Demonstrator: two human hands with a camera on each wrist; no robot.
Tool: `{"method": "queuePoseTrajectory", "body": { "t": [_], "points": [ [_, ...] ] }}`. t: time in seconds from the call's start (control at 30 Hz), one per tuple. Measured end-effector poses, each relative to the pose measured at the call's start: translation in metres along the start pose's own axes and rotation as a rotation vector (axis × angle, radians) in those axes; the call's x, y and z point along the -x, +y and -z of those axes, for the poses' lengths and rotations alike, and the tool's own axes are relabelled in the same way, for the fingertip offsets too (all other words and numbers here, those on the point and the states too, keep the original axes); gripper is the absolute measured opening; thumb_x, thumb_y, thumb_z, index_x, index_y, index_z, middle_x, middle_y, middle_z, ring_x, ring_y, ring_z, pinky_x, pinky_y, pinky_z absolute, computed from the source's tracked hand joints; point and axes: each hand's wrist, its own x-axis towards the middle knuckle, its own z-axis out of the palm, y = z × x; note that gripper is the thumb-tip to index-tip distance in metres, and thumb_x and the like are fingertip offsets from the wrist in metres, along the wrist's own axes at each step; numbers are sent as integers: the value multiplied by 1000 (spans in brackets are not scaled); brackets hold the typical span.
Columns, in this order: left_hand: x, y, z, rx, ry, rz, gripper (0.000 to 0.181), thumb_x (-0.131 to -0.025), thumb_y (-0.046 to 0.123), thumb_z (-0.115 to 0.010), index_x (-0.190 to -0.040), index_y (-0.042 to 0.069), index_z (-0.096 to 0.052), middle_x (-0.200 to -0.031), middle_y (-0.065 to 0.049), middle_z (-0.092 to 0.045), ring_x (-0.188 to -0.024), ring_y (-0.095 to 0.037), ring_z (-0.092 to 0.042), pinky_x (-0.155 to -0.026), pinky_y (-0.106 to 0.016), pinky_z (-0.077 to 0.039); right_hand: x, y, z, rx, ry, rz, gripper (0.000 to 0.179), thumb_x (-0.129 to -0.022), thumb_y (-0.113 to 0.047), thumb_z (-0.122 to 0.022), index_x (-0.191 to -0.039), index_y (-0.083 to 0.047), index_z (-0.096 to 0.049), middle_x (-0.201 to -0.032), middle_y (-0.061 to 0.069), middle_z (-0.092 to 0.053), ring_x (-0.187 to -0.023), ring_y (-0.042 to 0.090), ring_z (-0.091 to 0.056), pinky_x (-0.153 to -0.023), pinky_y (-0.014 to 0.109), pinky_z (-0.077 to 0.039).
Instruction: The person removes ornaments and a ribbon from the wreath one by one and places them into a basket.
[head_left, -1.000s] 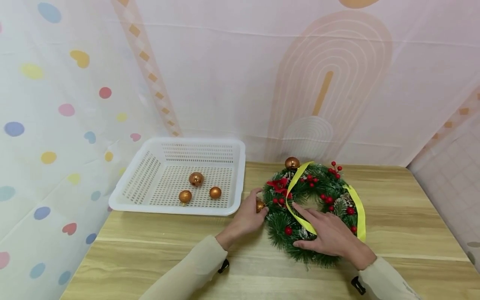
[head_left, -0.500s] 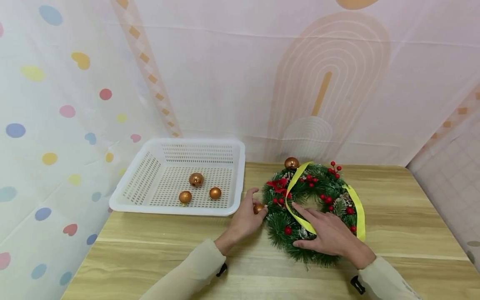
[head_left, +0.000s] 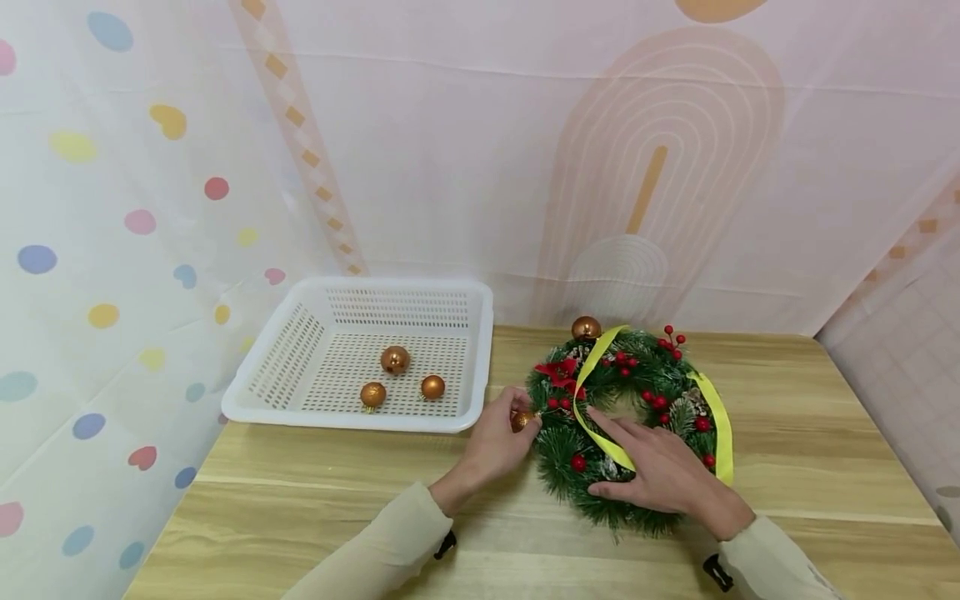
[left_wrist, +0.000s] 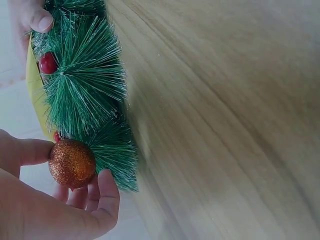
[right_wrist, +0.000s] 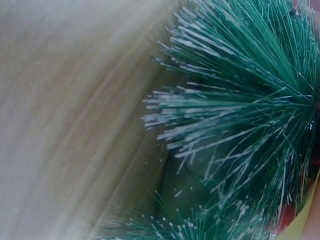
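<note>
Left hand holds a glittered ball at the wreath's nine o'clock

The green wreath (head_left: 558,454) lies on the wooden surface (head_left: 810,442), and the directions here read it as a clock seen from the head view. At nine o'clock the left hand (head_left: 495,437) holds a glittered copper ball (left_wrist: 72,163) between thumb and fingers, right against the needles; whether the ball is fastened there I cannot tell. The right hand (head_left: 660,467) comes in from five o'clock and rests on the wreath, fingers extended, thumb held wide, gripping nothing.

A red flower (head_left: 560,373) sits at ten o'clock, a shiny copper ball (head_left: 586,327) at eleven, and a sprig of red berries (head_left: 672,342) at one. Yellow ribbon (head_left: 595,357) crosses the wreath's left side and shows again at three.

Out past nine o'clock stands a white basket (head_left: 345,419). Inside, a large ball (head_left: 395,360) has smaller ones at its four (head_left: 432,387) and seven o'clock.
</note>
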Motion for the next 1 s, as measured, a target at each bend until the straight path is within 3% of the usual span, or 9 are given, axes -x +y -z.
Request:
{"method": "queuePoseTrajectory", "body": {
  "t": [0.13, 0.37, 0.77, 1.0],
  "points": [
    [1, 2, 0, -15, -4, -12, 24, -94, 12, -66, -115, 4, -61, -104, -6, -63, -90, -17, -57, -79, -33, -50, 0, 0, 0, -6, -7, -6, 96, -81, -78, -56, -158, -27, -27, -137, 13, -59, -103, 34, -67, -81, 54, -53],
    [1, 5, 0, -38, -1, -28, 33, -95, 14, -65, -125, 0, -61, -118, -15, -65, -104, -24, -62, -89, -39, -52, 0, -2, 1, -12, -17, -16, 96, -81, -77, -57, -157, -26, -29, -138, 13, -58, -104, 35, -67, -82, 55, -53],
    [0, 8, -2, -28, 29, -53, 37, -97, 14, -62, -131, 3, -54, -106, -6, -63, -90, -17, -57, -80, -33, -49, 0, 0, 0, -18, -15, -16, 96, -81, -78, -57, -157, -26, -29, -139, 12, -57, -107, 36, -65, -82, 56, -52],
    [-2, 12, -4, -33, 32, -52, 39, -98, 15, -61, -135, 5, -53, -121, -10, -60, -106, -22, -58, -91, -41, -48, 0, 0, 0, -18, -15, -19, 95, -81, -78, -56, -157, -28, -28, -139, 11, -58, -105, 35, -66, -81, 55, -52]
  ]
}}
